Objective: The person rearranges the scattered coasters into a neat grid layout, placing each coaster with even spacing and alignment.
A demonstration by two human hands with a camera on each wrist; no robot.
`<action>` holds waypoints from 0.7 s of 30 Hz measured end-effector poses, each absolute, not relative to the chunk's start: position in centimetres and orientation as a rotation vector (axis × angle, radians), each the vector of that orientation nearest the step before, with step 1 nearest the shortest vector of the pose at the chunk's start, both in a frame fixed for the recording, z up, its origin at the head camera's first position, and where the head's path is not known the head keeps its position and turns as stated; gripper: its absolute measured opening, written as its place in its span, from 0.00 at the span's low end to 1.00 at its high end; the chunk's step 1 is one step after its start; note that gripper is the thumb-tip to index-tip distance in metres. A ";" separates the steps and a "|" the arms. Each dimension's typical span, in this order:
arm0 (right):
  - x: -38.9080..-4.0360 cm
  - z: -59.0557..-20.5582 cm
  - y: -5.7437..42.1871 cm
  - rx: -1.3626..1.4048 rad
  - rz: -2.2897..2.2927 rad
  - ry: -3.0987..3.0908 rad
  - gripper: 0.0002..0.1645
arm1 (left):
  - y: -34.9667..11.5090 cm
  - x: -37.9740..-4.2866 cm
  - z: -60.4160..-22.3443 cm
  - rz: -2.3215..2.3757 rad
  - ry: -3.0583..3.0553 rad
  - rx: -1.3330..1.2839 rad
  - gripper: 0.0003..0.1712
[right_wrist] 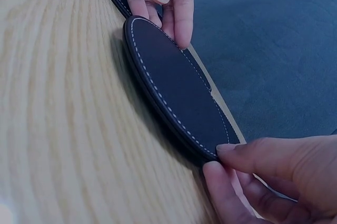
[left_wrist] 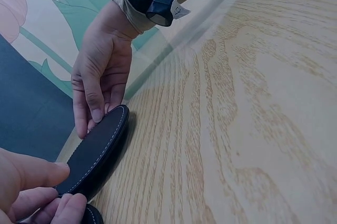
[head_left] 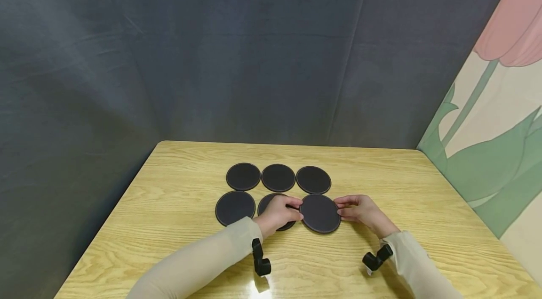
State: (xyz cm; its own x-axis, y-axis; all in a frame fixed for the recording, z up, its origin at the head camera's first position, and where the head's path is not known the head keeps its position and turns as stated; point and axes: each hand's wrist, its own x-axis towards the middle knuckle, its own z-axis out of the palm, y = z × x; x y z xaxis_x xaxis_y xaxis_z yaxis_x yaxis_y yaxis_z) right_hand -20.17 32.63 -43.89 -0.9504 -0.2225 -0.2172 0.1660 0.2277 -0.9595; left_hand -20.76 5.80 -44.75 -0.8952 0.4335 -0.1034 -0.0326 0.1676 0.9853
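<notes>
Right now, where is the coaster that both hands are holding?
In the head view the held coaster sits at the right end of the near row, pinched between the left hand and the right hand, just in front of the far row's right coaster.

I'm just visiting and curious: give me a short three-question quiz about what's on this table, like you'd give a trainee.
1. How many round black coasters lie on the table?
2. True or false: both hands pinch the same coaster.
3. Which coaster does the left hand partly cover: A) front middle coaster, B) back left, C) back right?

Key: 1. Six, in two rows of three. 2. True; the left hand holds its left edge, the right hand its right edge. 3. A.
</notes>
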 end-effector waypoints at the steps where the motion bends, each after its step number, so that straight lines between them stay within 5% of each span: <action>1: -20.2 -43.9 32.6 -0.051 -1.776 2.200 0.27 | 5.8 -20.7 -44.7 1.778 2.086 0.380 0.25; 21: -20.4 -44.0 32.5 -0.008 -1.750 2.237 0.25 | 5.9 -21.0 -44.7 1.722 2.133 0.374 0.24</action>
